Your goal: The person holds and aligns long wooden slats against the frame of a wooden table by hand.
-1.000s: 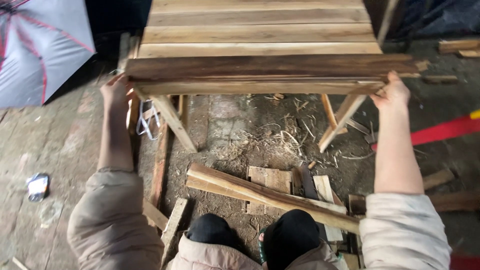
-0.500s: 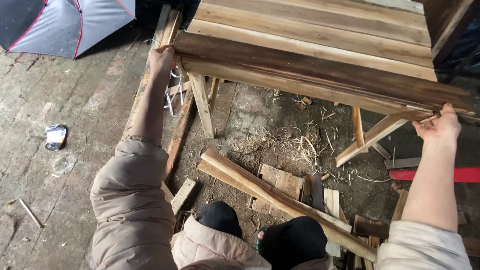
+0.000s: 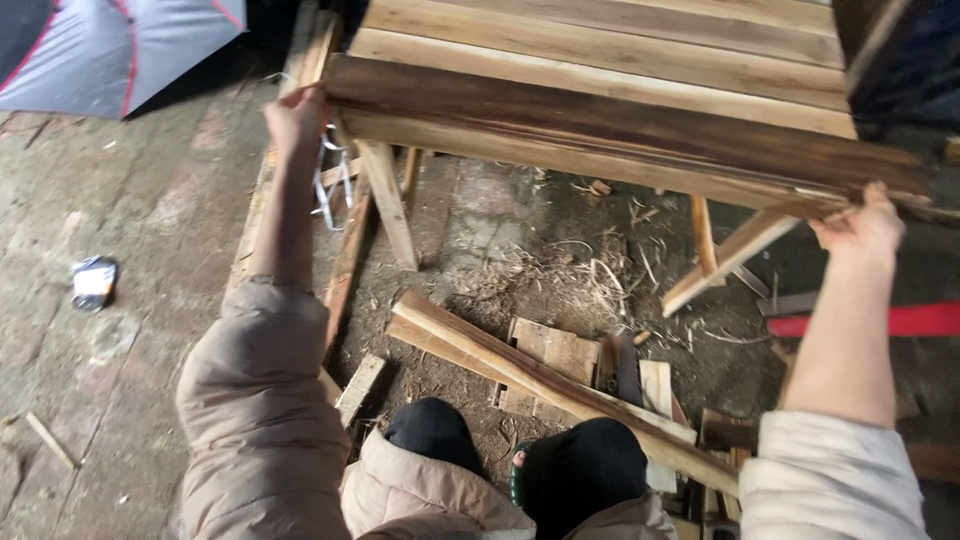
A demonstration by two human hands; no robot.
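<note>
Nearest, floor: offcuts point(image 3: 545, 375) and shavings point(image 3: 590, 270) by the feet.
Left hand point(image 3: 297, 115): grip closed on the dark plank point(image 3: 620, 125), left end.
Right hand point(image 3: 865, 225): grip closed on its right end.
Progress: plank lies along the surface point(image 3: 600, 45) front edge, apparently unfixed.

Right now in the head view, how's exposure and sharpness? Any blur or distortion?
Head view: soft, even daylight, no glare; top right corner falls into dark shadow. Left hand and right hand on the dark plank are slightly soft, likely motion blur. Floor scraps read clearer. Wide lens tilts and bows the plank edges.
</note>
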